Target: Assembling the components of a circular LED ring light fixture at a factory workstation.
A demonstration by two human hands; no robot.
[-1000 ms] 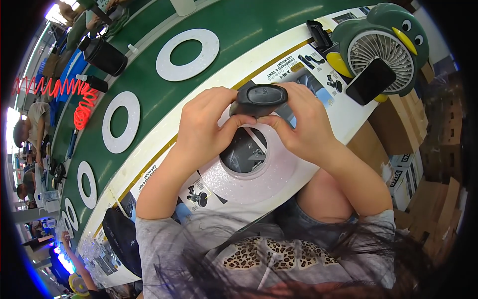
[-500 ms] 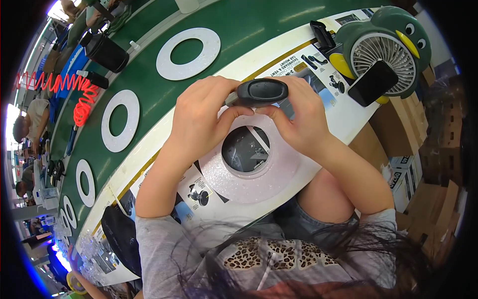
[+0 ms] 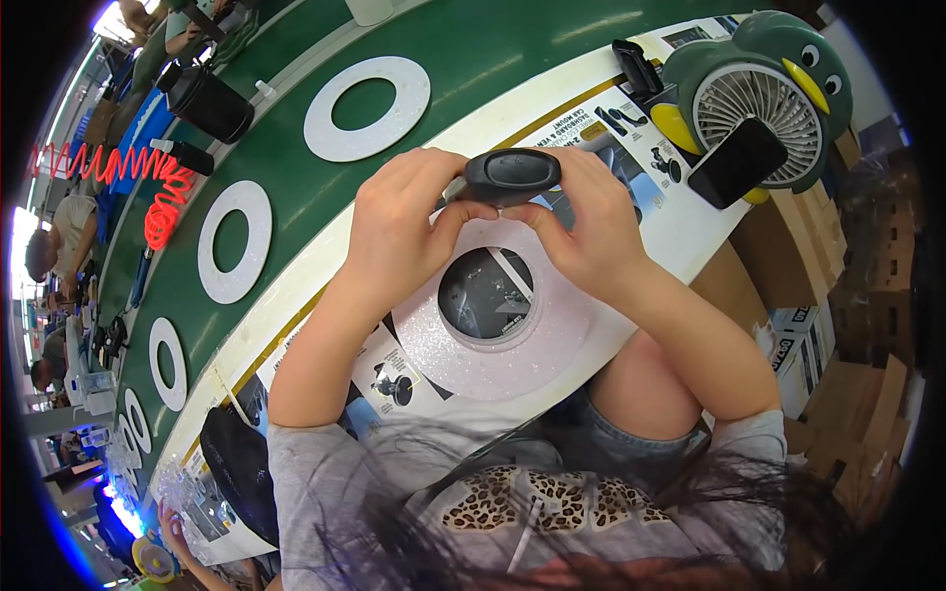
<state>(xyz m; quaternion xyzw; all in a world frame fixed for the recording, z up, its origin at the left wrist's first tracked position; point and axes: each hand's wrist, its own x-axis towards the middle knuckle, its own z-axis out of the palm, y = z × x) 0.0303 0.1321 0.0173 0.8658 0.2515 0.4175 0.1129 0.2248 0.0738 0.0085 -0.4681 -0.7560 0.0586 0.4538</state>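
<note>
Two hands, left hand [image 3: 399,231] and right hand [image 3: 591,236], still pinch the black part [image 3: 512,175], lifted a bit higher above the ring [image 3: 493,305] now.

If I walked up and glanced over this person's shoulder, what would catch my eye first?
Probably the two hands, left hand and right hand, pinching a dark oval part between them above a pale foam ring on the bench. Next, the penguin-shaped green desk fan at upper right, and the red coiled hose at far left.
</note>
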